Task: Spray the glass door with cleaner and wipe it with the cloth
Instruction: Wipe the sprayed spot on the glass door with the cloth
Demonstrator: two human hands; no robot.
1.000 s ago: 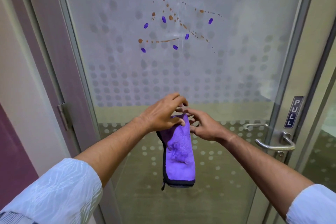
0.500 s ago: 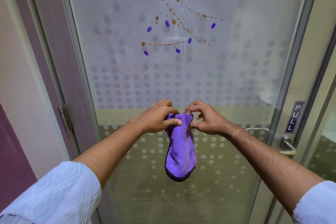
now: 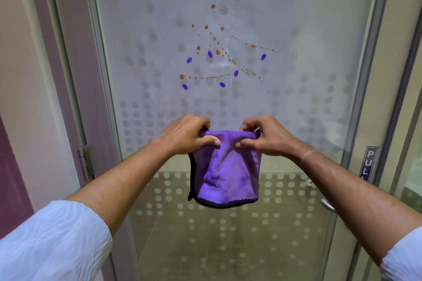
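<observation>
A frosted glass door (image 3: pixel 296 29) with a dot pattern fills the view. Brown splatter and purple smudges (image 3: pixel 228 61) mark its middle, above my hands. A purple cloth (image 3: pixel 226 173) with a black hem hangs folded in front of the door. My left hand (image 3: pixel 185 137) pinches its top left corner and my right hand (image 3: pixel 267 137) pinches its top right corner, stretching the upper edge flat between them. No spray bottle is in view.
A metal door handle (image 3: pixel 326 205) and a "PULL" sign (image 3: pixel 368 163) sit at the right, partly behind my right forearm. A hinge (image 3: pixel 84 162) is on the frame at the left, beside a mauve wall (image 3: pixel 20 75).
The cloth hung narrow and bunched from hands close together; now my hands have moved apart and the cloth is spread wider between them. The view has tilted down and the stains sit lower.
</observation>
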